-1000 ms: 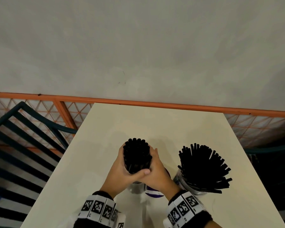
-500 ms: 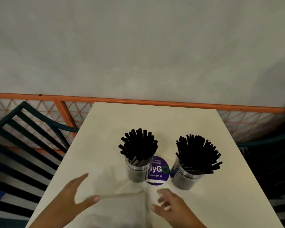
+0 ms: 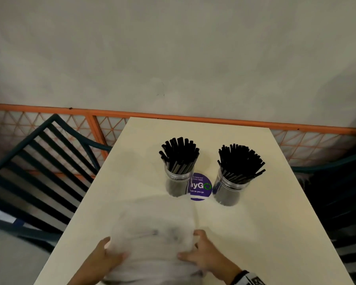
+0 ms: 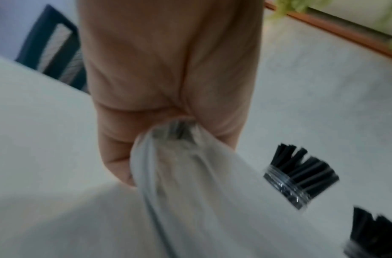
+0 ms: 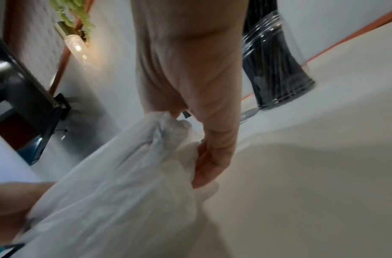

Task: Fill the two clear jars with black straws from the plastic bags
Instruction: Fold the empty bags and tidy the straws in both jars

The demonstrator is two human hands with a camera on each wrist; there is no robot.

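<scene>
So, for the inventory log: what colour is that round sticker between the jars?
Purple sticker; head view.

Two straw-filled jars (image 3: 178, 182) (image 3: 230, 187) block mid-frame; bare tabletop (image 3: 275, 233) lies open at lower right and behind them.

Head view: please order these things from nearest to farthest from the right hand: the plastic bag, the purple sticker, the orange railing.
1. Plastic bag: held by the right hand, at the near table edge.
2. Purple sticker: on the table between the two jars.
3. Orange railing: beyond the table's far edge.
</scene>
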